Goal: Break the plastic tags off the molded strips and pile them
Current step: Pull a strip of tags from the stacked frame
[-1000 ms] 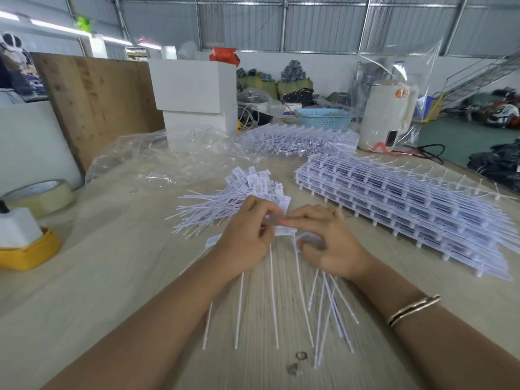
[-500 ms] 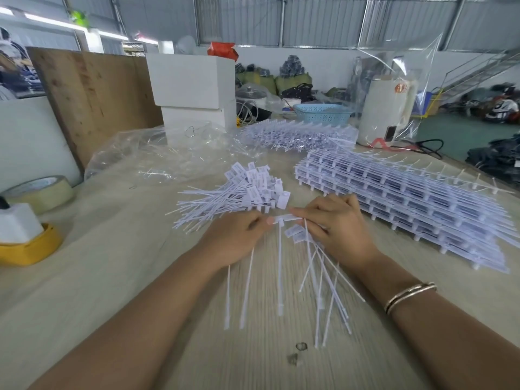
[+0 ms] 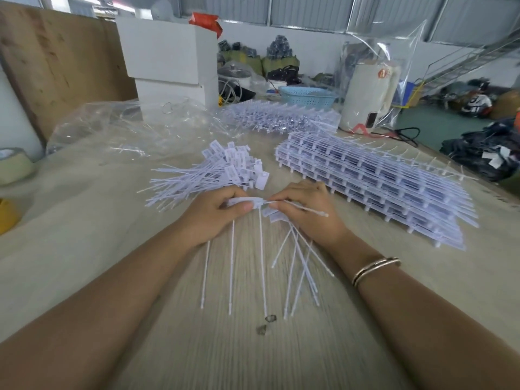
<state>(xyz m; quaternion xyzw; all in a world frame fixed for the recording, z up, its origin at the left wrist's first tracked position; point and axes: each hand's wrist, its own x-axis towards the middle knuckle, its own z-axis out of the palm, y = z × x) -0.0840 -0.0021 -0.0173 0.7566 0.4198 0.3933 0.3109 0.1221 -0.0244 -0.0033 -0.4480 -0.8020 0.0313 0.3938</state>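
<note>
Two bare hands at work over a pale wood-grain table (image 3: 84, 249), seen from above. Left hand (image 3: 213, 215) gripping the head end of a molded strip (image 3: 244, 202), fingers curled and thumb pressed on top, with three thin white tails hanging toward the near edge. Right hand (image 3: 306, 212) pinching a single tag (image 3: 306, 210) at the strip's end, thumb and forefinger closed on it, its tail lying across the knuckles; a bundle of loose tags (image 3: 298, 266) held beneath the same palm, tails fanned toward the near edge. Twin bracelet (image 3: 375, 270) on the right wrist.

Just beyond the left hand, nearer the table's middle, a pile of tags (image 3: 208, 175) already broken off, flat heads to the right, tails splayed left. Toward the right edge, a deep stack of molded strips (image 3: 380, 184) not yet broken. Behind it, near the far edge, a second heap of strips (image 3: 281, 119). Crumpled clear plastic sheeting (image 3: 126, 128) at far left, a roll of tape (image 3: 14, 166) on the left edge, white boxes (image 3: 171, 54) and a blue basket (image 3: 306, 95) along the far edge.
</note>
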